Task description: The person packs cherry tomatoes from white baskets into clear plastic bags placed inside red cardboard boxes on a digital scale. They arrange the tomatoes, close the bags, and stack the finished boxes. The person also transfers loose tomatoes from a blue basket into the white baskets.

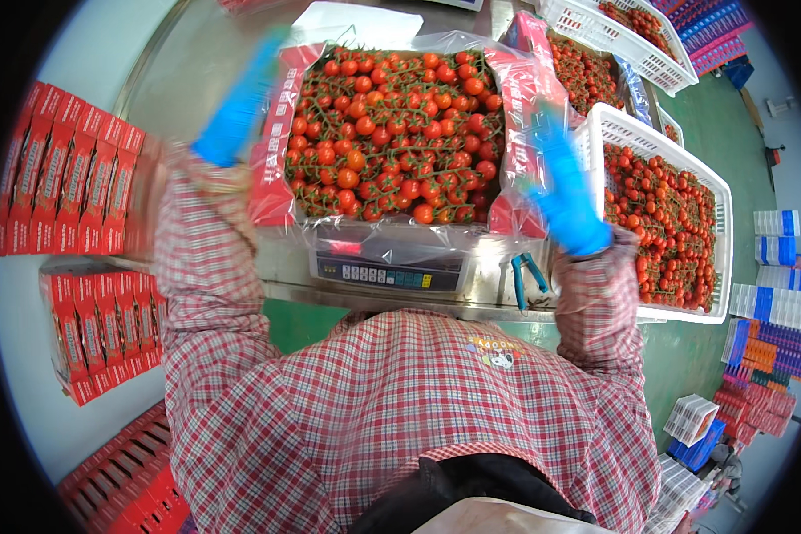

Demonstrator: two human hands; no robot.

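A red cardboard box (277,143), lined with clear plastic film (400,233), is filled with cherry tomatoes on the vine (390,137). It rests on a digital scale (387,270) whose keypad faces me. Both hands wear blue gloves and are motion-blurred. My left hand (237,100) is at the box's left side, its fingers near the upper left corner. My right hand (564,180) is beside the right wall, fingers spread near the film. Whether either hand grips the film or the wall cannot be made out. Teal-handled snips (528,277) lie right of the scale.
White plastic crates (726,233) of tomatoes stand at the right and upper right. Another tomato-filled box (584,73) is behind my right hand. Folded red cartons (70,173) are stacked at the left. A white sheet (357,23) lies behind the box on the metal table (180,80).
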